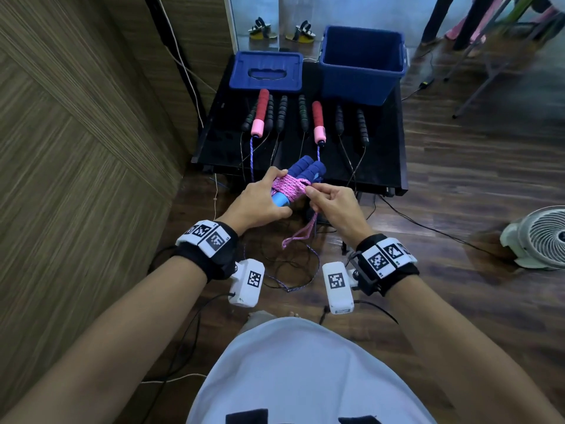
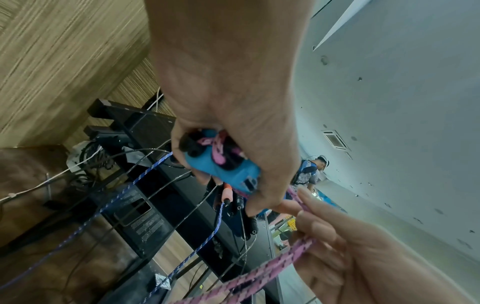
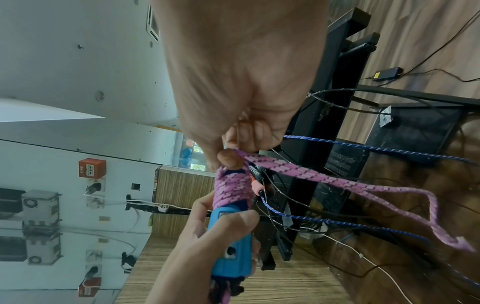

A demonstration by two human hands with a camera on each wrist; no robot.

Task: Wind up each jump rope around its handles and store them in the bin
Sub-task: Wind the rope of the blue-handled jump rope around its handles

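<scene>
My left hand (image 1: 260,200) grips a pair of blue-handled jump rope handles (image 1: 304,171) held together, with pink braided rope (image 1: 289,186) wound round their middle. The handles' light blue caps (image 2: 228,170) show under my left fingers. My right hand (image 1: 328,198) pinches the pink rope (image 3: 298,170) beside the wraps; a short loop of it (image 1: 298,237) hangs below. In front, on the low black table (image 1: 382,166), lie a red-and-pink-handled rope (image 1: 318,122) with a blue cord and several black-handled ropes (image 1: 362,127). The open blue bin (image 1: 362,65) stands at the table's back right.
The bin's blue lid (image 1: 266,70) lies at the back left of the table. Rope cords and cables trail over the table's front edge onto the wooden floor (image 1: 458,179). A wood-panelled wall (image 1: 76,117) is on the left, a white fan (image 1: 541,237) on the right.
</scene>
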